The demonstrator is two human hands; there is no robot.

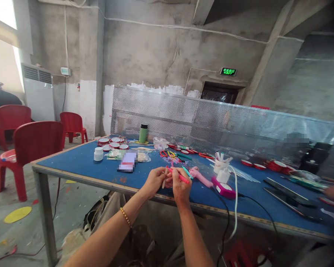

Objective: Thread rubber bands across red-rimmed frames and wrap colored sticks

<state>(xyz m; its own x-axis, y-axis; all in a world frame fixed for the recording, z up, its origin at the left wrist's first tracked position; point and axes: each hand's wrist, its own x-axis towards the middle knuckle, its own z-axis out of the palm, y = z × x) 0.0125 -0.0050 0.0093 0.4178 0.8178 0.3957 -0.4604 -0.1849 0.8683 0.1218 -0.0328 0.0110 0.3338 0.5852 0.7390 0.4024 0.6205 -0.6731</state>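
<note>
Near the front edge of the blue table, my left hand is closed, its fingers pinching a thin pale stick that looks wooden. Close beside it, my right hand is closed around a pink-red pen-like tool. The tool's far end reaches to the fingers of my left hand, and whether it touches the stick is hard to tell. Just beyond the right hand lies a teal pen-like piece. A pink elongated object rests on the table to the right.
A phone, white jar and green bottle stand left on the table. Red-rimmed discs lie behind. On the right are a magenta box, cables and dark flat objects. A perforated metal screen runs behind.
</note>
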